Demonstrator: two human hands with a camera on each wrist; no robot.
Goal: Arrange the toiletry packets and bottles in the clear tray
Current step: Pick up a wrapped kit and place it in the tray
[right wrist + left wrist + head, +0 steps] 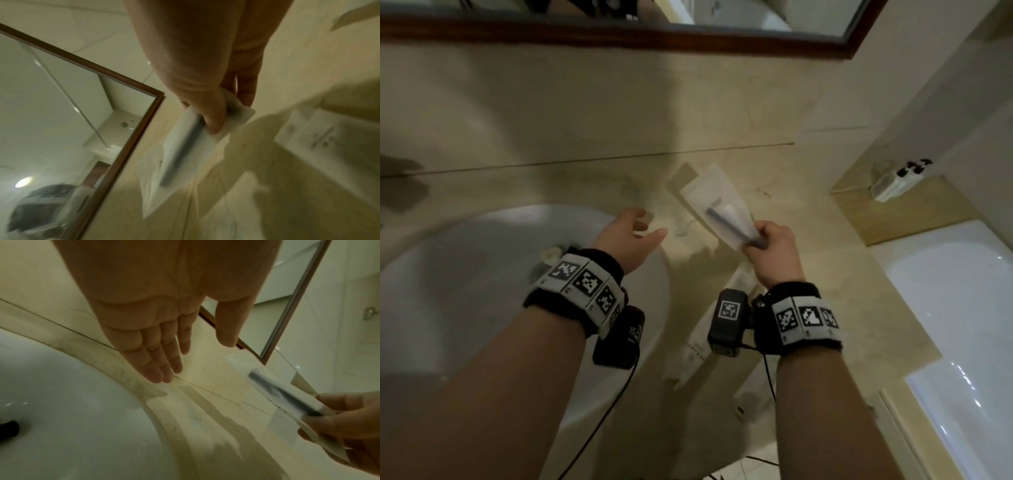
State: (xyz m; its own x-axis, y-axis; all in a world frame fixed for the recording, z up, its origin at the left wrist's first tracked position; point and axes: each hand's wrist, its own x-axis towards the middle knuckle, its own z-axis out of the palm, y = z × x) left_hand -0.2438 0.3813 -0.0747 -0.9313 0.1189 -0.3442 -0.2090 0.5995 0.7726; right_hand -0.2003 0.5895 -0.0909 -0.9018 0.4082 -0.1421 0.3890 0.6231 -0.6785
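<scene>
Right hand (774,253) pinches the near end of a flat white paper-and-film packet (717,202) containing a dark slender stick; left hand (630,240) hovers, fingers relaxed, empty. Judged light, floppy, slick; best held across the stiff stick.

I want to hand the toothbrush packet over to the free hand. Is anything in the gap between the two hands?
Nothing visible. The left hand hovers open at the white sink's rim; the right hand grips the white toothbrush packet beside it. Only bare beige marble counter lies between them.
</scene>
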